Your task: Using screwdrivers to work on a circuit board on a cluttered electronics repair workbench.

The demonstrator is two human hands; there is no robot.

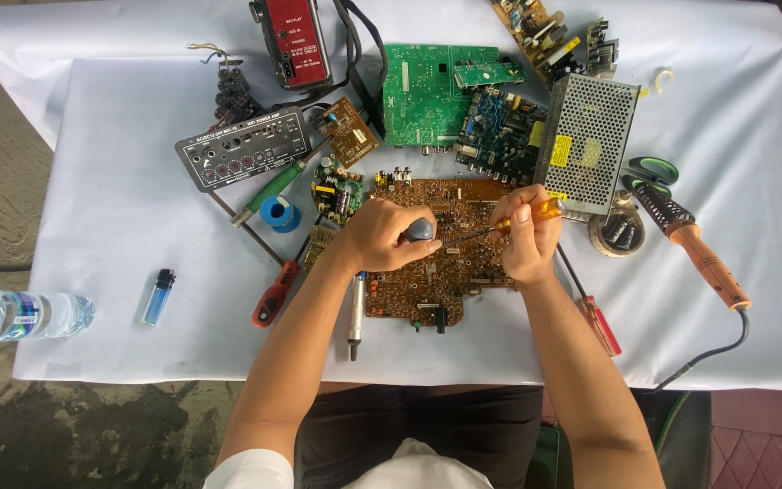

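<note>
Brown circuit board (436, 258) dead centre of the frame, flat on the white-sheeted worktop (119, 226). Left hand (386, 237) pressed down on it, grip closed around a grey-blue knob-like tool (421, 229). Right hand (527, 237) just beside, grip clamped on a yellow-handled screwdriver (536, 213), tip angled left onto the board.

Containers: only two. Clear water bottle (20, 314) at far left, lying on its side, half hanging off the sheet edge, some water inside. Perforated metal box (587, 145) at upper right, closed, contents impossible to tell.

Rough count: two green boards (423, 95) up top, one blue board, several small brown ones around them. Two red-handled screwdrivers (273, 294), one each side of the brown board. One orange-handled soldering iron (703, 263) at right, one blue lighter (157, 296) at lower left, one blue tape roll (278, 213), one red box-shaped device (296, 41) at top.

Upper middle packed tight, boards touching and overlapping. Plenty of bare sheet along the left side, lower left and far right.
</note>
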